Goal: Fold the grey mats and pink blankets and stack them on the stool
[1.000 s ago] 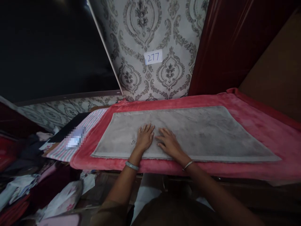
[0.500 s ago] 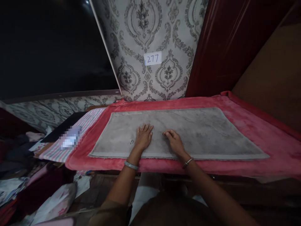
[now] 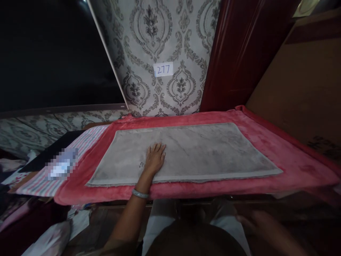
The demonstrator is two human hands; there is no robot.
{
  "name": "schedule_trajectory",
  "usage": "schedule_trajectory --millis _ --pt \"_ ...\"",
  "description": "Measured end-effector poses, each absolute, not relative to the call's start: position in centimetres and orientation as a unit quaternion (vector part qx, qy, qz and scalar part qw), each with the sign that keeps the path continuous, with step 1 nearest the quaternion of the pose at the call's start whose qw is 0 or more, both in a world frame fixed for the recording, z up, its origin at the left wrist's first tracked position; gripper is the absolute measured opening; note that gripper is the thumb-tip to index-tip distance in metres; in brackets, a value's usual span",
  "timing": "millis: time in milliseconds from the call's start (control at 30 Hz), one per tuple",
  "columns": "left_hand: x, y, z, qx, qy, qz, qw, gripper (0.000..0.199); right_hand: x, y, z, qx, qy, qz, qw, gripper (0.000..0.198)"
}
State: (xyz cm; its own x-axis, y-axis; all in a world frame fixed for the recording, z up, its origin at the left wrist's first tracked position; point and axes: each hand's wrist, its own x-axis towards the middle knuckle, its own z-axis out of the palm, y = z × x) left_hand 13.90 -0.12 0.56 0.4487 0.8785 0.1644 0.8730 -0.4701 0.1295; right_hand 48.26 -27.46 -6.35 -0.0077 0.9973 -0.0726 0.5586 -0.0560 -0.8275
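While the left hand (image 3: 155, 159) lies spread on the gray towel (image 3: 197, 153), itself flat atop the red plush blanket (image 3: 295, 160), the right hand (image 3: 257, 221), apart from both, is blurred; finger state indeterminable.

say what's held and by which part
The left hand holds nothing, lying flat on grey plush cloth; the right hand is too blurred to tell.

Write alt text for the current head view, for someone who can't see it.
A person's left hand rests flat on a grey cloth spread over a red blanket; the right hand, blurred, is low, off the cloth. Behind, a "277" card on patterned wallpaper.
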Motion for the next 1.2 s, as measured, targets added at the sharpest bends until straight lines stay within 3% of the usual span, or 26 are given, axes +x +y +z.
schedule_trajectory --millis 133,267,367,500,600,1033,1200 --pt "14.2 -0.5 0.5 0.847 0.523 0.1 0.003 0.051 49.9 -27.9 -6.9 -0.737 -0.561 0.049 0.372 0.046" --pt "14.7 -1.3 0.7 0.845 0.528 0.088 -0.004 0.052 46.7 -21.1 -3.6 -0.641 -0.652 -0.051 0.402 0.047" --pt "14.4 -1.5 1.0 0.846 0.528 0.077 -0.004 0.054 44.7 -14.7 -1.8 -0.632 -0.695 -0.093 0.33 0.056" --pt "12.3 -1.6 1.6 0.819 0.573 0.042 0.001 0.06 44.4 -10.0 -2.7 -0.717 -0.677 -0.077 0.144 0.061" --pt "9.7 -1.9 1.8 0.797 0.603 0.022 0.011 0.065 44.6 -9.7 -4.2 -0.742 -0.664 -0.059 0.074 0.063" --pt "0.5 1.2 3.3 0.615 0.787 0.052 -0.021 0.068 45.3 -9.5 -6.2 -0.737 -0.668 -0.058 0.088 0.071" --pt "4.2 4.6 3.9 0.728 0.684 0.039 0.008 0.061 45.5 -9.3 -6.8 -0.734 -0.669 -0.055 0.102 0.074"
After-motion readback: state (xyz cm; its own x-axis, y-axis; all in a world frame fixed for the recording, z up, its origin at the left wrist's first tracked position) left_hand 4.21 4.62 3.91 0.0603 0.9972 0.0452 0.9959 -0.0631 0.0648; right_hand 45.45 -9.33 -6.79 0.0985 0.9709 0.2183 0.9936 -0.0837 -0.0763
